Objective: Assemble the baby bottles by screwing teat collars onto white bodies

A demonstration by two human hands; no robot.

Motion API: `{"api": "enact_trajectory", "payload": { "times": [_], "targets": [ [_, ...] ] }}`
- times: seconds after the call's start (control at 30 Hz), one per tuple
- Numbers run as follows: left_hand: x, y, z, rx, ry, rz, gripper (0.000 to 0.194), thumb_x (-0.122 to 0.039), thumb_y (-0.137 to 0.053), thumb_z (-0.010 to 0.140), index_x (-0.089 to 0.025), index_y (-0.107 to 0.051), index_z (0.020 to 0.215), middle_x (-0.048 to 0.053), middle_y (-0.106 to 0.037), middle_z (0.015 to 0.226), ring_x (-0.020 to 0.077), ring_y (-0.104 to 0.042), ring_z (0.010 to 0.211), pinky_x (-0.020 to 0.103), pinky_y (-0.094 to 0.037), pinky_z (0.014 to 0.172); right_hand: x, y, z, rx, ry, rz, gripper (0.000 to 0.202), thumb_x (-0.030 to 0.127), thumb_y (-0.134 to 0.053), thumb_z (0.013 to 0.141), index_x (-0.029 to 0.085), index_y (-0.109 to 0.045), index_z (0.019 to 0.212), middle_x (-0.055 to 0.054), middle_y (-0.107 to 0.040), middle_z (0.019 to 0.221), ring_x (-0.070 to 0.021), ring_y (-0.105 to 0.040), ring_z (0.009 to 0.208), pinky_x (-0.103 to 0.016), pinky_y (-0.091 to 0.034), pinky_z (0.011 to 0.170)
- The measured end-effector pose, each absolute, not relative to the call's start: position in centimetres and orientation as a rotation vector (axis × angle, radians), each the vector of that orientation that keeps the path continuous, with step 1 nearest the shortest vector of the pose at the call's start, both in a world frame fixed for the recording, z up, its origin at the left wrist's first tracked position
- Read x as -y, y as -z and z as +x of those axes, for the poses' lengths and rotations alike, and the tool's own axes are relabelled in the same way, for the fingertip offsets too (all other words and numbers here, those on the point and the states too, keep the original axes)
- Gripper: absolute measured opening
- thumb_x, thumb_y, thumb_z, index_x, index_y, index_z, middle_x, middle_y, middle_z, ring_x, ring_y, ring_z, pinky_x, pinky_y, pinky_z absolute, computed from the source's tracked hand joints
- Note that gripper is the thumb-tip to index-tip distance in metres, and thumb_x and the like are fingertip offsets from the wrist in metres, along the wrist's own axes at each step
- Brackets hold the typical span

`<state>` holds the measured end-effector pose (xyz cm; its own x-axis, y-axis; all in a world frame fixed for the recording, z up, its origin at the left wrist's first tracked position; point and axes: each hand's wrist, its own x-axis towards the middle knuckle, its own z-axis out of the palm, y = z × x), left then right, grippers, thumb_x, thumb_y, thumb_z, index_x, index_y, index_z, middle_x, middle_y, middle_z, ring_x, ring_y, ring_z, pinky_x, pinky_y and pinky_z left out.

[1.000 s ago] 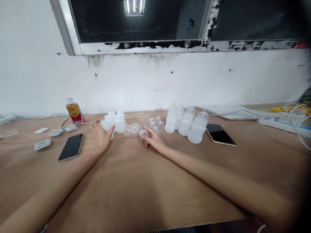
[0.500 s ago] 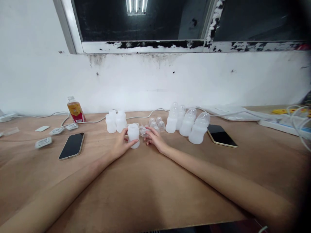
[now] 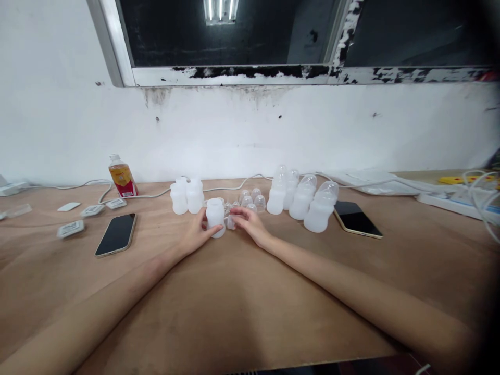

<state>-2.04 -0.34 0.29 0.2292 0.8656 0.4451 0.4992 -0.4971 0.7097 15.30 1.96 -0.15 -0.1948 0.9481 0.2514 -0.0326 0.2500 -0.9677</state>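
My left hand (image 3: 197,229) is wrapped round a frosted white baby bottle (image 3: 215,219), which stands upright on the table with its top uncovered. Just to the right of it, my right hand (image 3: 251,225) pinches a small clear bottle cap (image 3: 230,223) between its fingers, tilted and close to the bottle. The fingers partly cover that cap. Behind the right hand sit several clear dome caps (image 3: 258,200) in a cluster, with small clear pieces (image 3: 227,206) beside them that are hard to make out.
Uncapped white bottles (image 3: 194,197) stand behind my left hand. Several bottles with clear dome caps (image 3: 319,208) stand at the right, by a dark tablet (image 3: 357,220). A phone (image 3: 116,235), small white cases (image 3: 70,229) and a drink bottle (image 3: 123,178) are at the left. A cable (image 3: 234,186) runs behind.
My right hand has drawn a clear cap out of the cluster and tipped it, bringing it down beside the bottle. The left hand keeps its hold on the bottle.
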Motion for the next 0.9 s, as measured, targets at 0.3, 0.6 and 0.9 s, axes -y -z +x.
{"api": "enact_trajectory", "payload": {
  "times": [0.3, 0.6, 0.9],
  "targets": [
    [0.3, -0.2, -2.0, -1.209, -1.166, 2.068, 0.035, -0.038, -0.053, 0.069, -0.018, -0.043, 0.097, 0.004, -0.055, 0.094, 0.0172, -0.053, 0.086, 0.026, -0.045, 0.062, -0.8, 0.2, 15.4, 2.059, -0.421, -1.042, 0.035, 0.018, -0.054, 0.064, 0.015, -0.051, 0.099, -0.007, -0.052, 0.096, -0.0180, -0.047, 0.088, -0.035, -0.038, 0.078],
    [0.1, -0.2, -2.3, -1.435, -1.234, 2.108, 0.035, -0.044, -0.050, 0.071, -0.018, -0.045, 0.094, 0.003, -0.055, 0.089, 0.0166, -0.052, 0.080, 0.028, -0.043, 0.066, -1.6, 0.5, 15.7, 1.517, -0.754, -0.970, 0.035, 0.032, -0.058, 0.064, 0.019, -0.042, 0.093, -0.006, -0.049, 0.097, -0.0162, -0.050, 0.087, -0.031, -0.044, 0.074],
    [-0.6, 0.4, -3.0, -1.524, -1.206, 2.425, 0.044, -0.044, -0.055, 0.067, -0.021, -0.049, 0.104, 0.003, -0.052, 0.087, 0.0180, -0.051, 0.083, 0.032, -0.041, 0.076, -1.5, -0.4, 15.5, 1.165, -1.301, -0.554, 0.019, 0.029, -0.060, 0.064, 0.019, -0.049, 0.076, -0.001, -0.054, 0.086, -0.0190, -0.054, 0.091, -0.033, -0.043, 0.077]
  ]
}}
